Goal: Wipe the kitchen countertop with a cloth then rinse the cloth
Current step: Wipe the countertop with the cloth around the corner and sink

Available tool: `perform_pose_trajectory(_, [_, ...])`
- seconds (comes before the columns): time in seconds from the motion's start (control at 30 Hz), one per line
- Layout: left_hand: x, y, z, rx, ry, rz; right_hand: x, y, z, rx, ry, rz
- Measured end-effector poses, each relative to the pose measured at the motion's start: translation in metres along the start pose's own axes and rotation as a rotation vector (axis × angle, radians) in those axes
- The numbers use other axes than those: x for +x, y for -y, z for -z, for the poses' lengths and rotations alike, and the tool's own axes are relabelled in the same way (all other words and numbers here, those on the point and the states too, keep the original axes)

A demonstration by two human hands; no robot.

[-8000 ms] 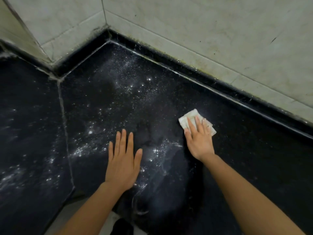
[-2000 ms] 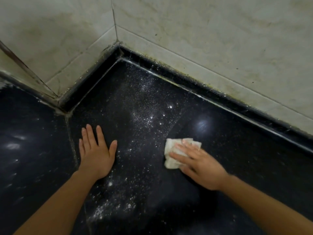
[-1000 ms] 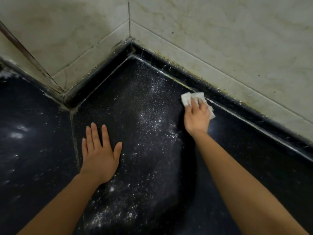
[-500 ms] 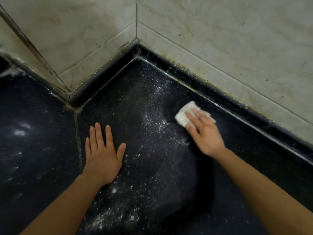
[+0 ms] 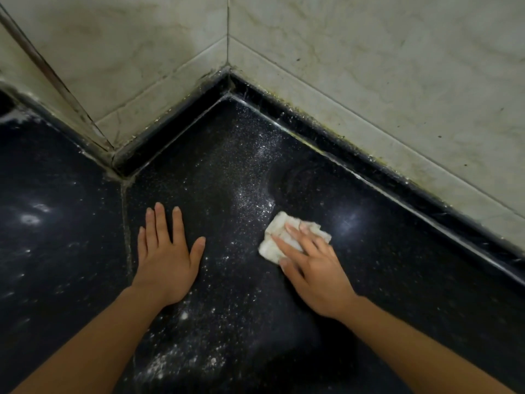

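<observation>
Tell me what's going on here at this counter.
A person is wiping a dark countertop in a tiled corner. The right hand presses a crumpled white cloth against the surface with straight fingers, and the left hand rests palm down beside it. White specks cover the strip between the hands and run toward the corner. The area right of the cloth looks cleaner. The cloth has not been rinsed yet.

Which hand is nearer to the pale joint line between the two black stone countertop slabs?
Left. The left hand lies flat just right of the pale joint line; the right hand is farther right, pressing the crumpled white cloth.
</observation>
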State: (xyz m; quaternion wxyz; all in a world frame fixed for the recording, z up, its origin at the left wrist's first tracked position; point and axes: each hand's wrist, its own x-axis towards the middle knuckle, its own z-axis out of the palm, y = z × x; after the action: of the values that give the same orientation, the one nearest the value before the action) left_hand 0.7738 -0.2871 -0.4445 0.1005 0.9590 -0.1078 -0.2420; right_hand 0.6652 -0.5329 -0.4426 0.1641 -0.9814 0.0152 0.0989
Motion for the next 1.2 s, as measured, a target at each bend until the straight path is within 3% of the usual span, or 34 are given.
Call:
perform_pose_trajectory(0.07, [0.000,0.000,0.000,0.001,-0.003,-0.006,-0.003,-0.005,0.002,-0.095,-0.002,0.027])
perform_pose_trajectory(0.17, [0.000,-0.001,-0.001,0.002,-0.013,-0.002,0.035,-0.023,0.013,-0.155,-0.041,-0.100])
perform_pose_trajectory(0.3, [0.000,-0.001,-0.001,-0.008,-0.030,-0.004,0.102,-0.045,0.028,0.005,0.025,-0.298])
perform_pose_trajectory(0.43, [-0.001,-0.001,-0.002,-0.005,-0.046,0.003,0.123,-0.032,0.034,0.007,0.074,-0.325])
perform_pose_trajectory(0.7, [-0.001,-0.002,-0.001,0.007,-0.029,0.010,0.018,0.023,-0.005,-0.136,0.154,0.185])
perform_pose_trajectory(0.83, [-0.001,-0.002,0.000,0.012,-0.034,0.014,0.003,0.016,0.002,-0.169,0.191,0.313])
perform_pose_trajectory(0.9, [-0.001,-0.002,0.000,0.008,-0.032,0.011,0.026,0.000,0.008,-0.213,0.160,0.228])
perform_pose_trajectory(1.07, [-0.001,-0.002,0.000,0.015,-0.027,0.011,0.093,-0.061,0.041,-0.093,0.106,-0.280])
perform_pose_trajectory(1.2, [-0.001,-0.001,0.000,0.019,-0.025,0.014,0.089,-0.073,0.049,-0.011,0.155,-0.324])
